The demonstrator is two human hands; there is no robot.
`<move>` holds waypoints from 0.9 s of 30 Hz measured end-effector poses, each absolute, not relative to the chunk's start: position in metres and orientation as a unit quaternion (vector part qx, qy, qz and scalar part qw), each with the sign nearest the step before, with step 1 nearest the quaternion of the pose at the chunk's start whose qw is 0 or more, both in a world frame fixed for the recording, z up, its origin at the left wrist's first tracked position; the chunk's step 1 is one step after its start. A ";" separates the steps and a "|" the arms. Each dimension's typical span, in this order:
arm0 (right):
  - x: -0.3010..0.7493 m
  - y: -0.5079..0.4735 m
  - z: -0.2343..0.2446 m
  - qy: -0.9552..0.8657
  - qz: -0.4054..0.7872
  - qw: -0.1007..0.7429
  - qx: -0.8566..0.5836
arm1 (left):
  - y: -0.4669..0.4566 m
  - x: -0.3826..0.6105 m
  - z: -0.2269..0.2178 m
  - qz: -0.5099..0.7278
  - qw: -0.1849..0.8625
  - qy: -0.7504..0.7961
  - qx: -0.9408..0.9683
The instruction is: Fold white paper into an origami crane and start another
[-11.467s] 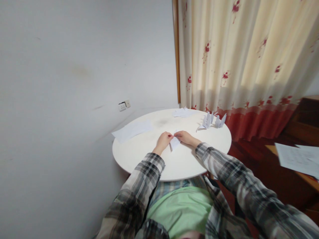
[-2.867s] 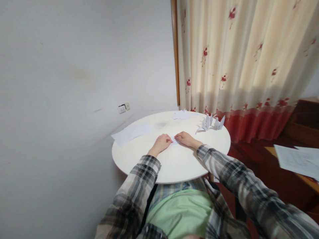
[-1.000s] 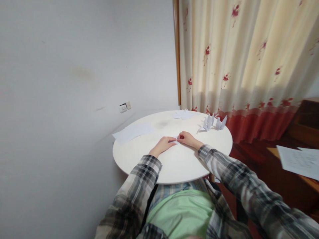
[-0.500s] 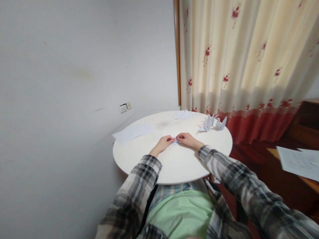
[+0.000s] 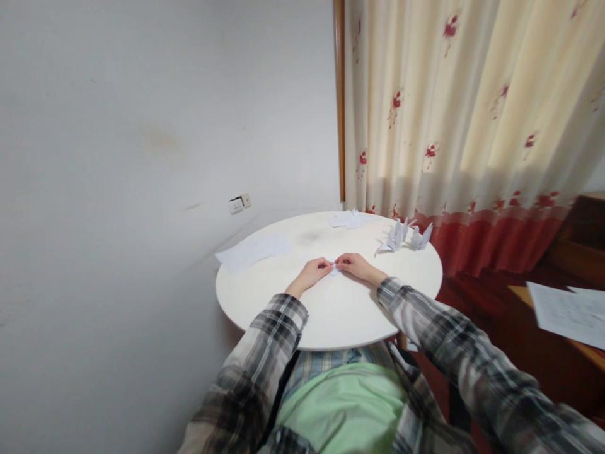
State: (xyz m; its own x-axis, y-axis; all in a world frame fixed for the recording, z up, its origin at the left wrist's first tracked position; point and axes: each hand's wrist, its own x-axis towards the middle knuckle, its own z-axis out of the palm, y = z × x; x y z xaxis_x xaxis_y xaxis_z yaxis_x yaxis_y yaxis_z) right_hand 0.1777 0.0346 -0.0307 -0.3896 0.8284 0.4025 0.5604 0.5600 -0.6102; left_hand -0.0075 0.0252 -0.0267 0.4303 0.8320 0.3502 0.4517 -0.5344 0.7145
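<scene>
Between my fingertips, at the middle of a round white table [image 5: 326, 318], is a small piece of folded white paper [image 5: 334, 272]. My left hand [image 5: 314, 273] pinches it from the left. From the other side my right hand [image 5: 358, 265] is closed on its right part. The two hands almost meet, so much of the paper is covered and its exact shape cannot be made out. Beyond my right hand, folded paper cranes [image 5: 397, 236] stand near the table's right edge.
White paper sheets [image 5: 253, 251] lie at the table's left edge, with more paper pieces [image 5: 350, 219] at the back. A wall with a socket [image 5: 236, 206] borders the left side. A curtain [image 5: 425, 126] hangs behind. Printed sheets [image 5: 567, 312] rest on a wooden surface at right.
My hands stay at nearly the same spot with the folded paper between them, the fingers shifting only slightly. The whole view has moved a little. The cranes and sheets lie as before.
</scene>
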 end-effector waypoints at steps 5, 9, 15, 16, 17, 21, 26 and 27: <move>0.174 0.035 -0.031 -0.815 0.161 0.350 -0.434 | 0.030 -0.004 -0.030 0.379 0.261 0.433 0.775; 0.171 0.034 -0.031 -0.815 0.136 0.353 -0.440 | 0.033 -0.002 -0.033 0.405 0.251 0.442 0.760; 0.168 0.034 -0.029 -0.816 0.136 0.359 -0.431 | 0.032 0.000 -0.030 0.401 0.209 0.436 0.778; 0.168 0.034 -0.029 -0.817 0.137 0.360 -0.429 | 0.031 0.000 -0.029 0.396 0.201 0.439 0.781; 0.169 0.034 -0.029 -0.818 0.137 0.361 -0.427 | 0.031 0.000 -0.028 0.390 0.191 0.446 0.783; 0.170 0.034 -0.028 -0.820 0.134 0.360 -0.423 | 0.027 -0.001 -0.024 0.343 0.133 0.466 0.805; 0.171 0.030 -0.026 -0.828 0.113 0.344 -0.428 | 0.026 -0.004 -0.024 0.317 0.123 0.459 0.821; 0.172 0.029 -0.026 -0.830 0.108 0.339 -0.430 | 0.027 -0.004 -0.025 0.320 0.130 0.458 0.819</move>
State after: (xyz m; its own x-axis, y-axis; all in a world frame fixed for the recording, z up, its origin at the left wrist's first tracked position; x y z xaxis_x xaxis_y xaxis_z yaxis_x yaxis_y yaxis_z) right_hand 0.1716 0.0293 -0.0262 -0.3998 0.7867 0.4705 0.6407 0.6069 -0.4704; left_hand -0.0044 0.0272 -0.0252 0.3753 0.8336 0.4053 0.6671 -0.5465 0.5063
